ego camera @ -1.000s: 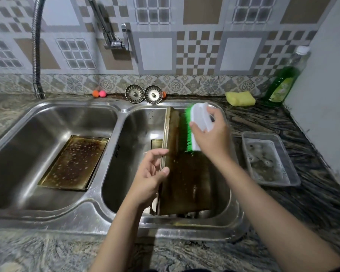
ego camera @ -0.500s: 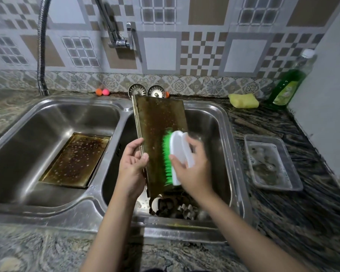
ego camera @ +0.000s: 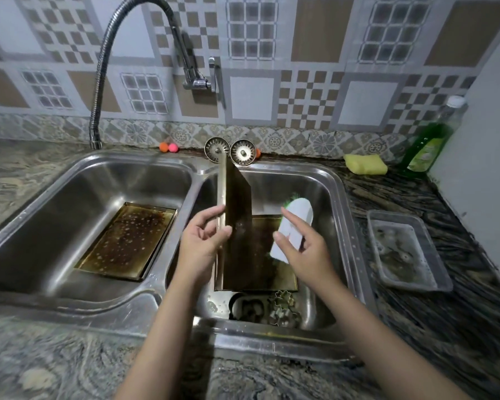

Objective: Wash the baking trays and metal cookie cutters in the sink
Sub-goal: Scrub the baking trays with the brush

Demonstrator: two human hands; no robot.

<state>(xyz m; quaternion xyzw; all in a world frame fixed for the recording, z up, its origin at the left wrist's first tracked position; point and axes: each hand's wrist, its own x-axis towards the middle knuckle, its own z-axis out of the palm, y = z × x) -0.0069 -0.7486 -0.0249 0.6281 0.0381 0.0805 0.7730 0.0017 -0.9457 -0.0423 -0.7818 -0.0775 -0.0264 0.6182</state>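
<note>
One dirty baking tray stands on its edge in the right sink bowl, pinched by the left hand. The right hand grips a white brush beside it. Cookie cutters lie below. Another tray lies flat in the left bowl.

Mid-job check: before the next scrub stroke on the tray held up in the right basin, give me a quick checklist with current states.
1. Left hand grips the edge of the upright, stained brown baking tray: ok.
2. Right hand holds the white scrub brush with green bristles: ok.
3. Bristles touching the tray: cannot tell.
4. Metal cookie cutters lie clear of the tray at the near end of the right basin: ok.
5. Water running from the flexible steel faucet: not ok, no stream visible.
6. Second stained tray in the left basin washed: not ok, still spotted.
</note>
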